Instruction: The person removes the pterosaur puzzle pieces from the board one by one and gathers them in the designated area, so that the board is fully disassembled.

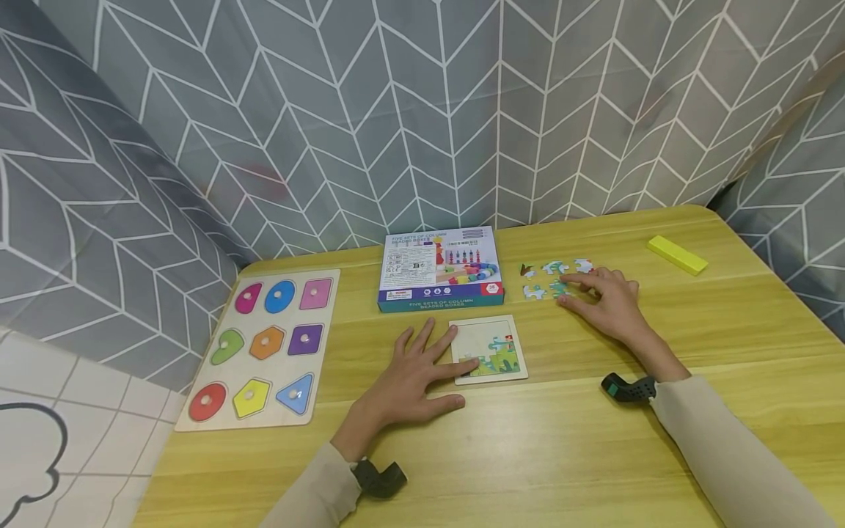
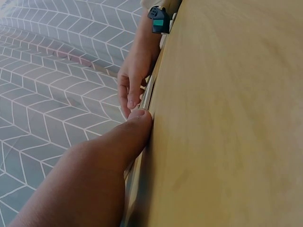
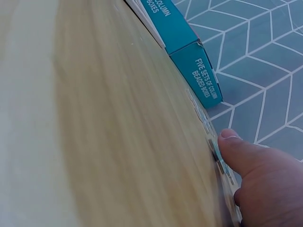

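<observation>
My left hand (image 1: 412, 378) lies with spread fingers at the left side of a small square puzzle board (image 1: 472, 336); its fingertips touch the board's edge and frame. A few joined pieces with a green scene (image 1: 499, 359) fill the board's lower right part. Over to the right, my right hand (image 1: 610, 302) has thumb and index finger at either side of a green puzzle piece (image 1: 560, 288), pinching it close to the table. Around it lie several loose pieces, among them a brown one (image 1: 526, 271) and a pale blue one (image 1: 535, 292). In the right wrist view the thumb (image 3: 236, 149) hides part of the pieces.
Behind the puzzle board lies a flat boxed bead set (image 1: 441, 270). A wooden shape board (image 1: 284, 282) with knobbed coloured shapes occupies the table's left. Toward the back right rests a yellow block (image 1: 677, 254). A grey patterned curtain (image 1: 462, 117) hangs along the table's back edge.
</observation>
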The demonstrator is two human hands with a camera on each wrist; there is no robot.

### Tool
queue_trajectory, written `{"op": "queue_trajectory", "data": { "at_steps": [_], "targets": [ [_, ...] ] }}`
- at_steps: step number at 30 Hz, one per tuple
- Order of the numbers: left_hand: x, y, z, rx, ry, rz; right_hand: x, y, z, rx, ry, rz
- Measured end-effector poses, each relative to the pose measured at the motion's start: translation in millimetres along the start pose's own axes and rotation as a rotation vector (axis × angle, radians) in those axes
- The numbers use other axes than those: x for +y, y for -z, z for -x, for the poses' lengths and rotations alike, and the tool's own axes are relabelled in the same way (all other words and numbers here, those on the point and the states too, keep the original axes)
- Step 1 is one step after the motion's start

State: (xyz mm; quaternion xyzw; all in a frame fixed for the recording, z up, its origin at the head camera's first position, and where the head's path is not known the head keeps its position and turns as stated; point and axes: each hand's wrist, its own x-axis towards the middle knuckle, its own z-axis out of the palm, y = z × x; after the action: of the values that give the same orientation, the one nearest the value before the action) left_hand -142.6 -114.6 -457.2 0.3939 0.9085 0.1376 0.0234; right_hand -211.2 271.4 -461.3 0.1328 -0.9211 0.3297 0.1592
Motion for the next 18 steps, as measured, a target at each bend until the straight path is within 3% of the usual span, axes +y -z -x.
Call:
{"op": "queue_trajectory", "data": {
  "at_steps": [10,18],
  "targets": [
    [0.1,-0.2,0.0,0.000,-0.001,0.000,-7.0,-7.4,-0.1,0.115,0.100,-0.136],
    [0.8,0.7,0.7,-0.010,0.006,0.009,-24.5,-20.0,2.6,0.053,0.184,-0.194]
  ]
}}
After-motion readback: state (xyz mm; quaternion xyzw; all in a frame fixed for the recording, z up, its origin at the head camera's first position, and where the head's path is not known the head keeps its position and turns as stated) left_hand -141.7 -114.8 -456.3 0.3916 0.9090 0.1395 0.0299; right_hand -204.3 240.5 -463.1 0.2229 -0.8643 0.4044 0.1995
